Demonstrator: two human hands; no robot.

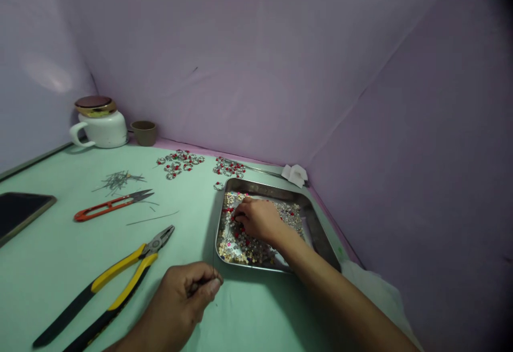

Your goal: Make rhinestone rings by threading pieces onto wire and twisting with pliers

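Note:
My right hand [258, 218] reaches into a steel tray [318, 224] filled with small gold, silver and red beads [244, 248]. Its fingers are curled down and pinched among the red beads at the tray's left side. My left hand [186, 293] rests on the green table near the front edge, fingers pinched together on a thin wire [213, 258] that rises from between thumb and forefinger. Yellow-handled pliers [120, 277] lie just left of that hand.
Orange thread snips [110, 206], loose wire pieces [118, 180] and a single wire [152, 218] lie on the table. Finished bead rings [179, 163] and another cluster of bead rings [229, 167] sit behind the tray. A white lidded mug [100, 122], small brown cup [144, 132], phone [18, 212] and tissue [295, 174] stand around. Purple walls enclose the table.

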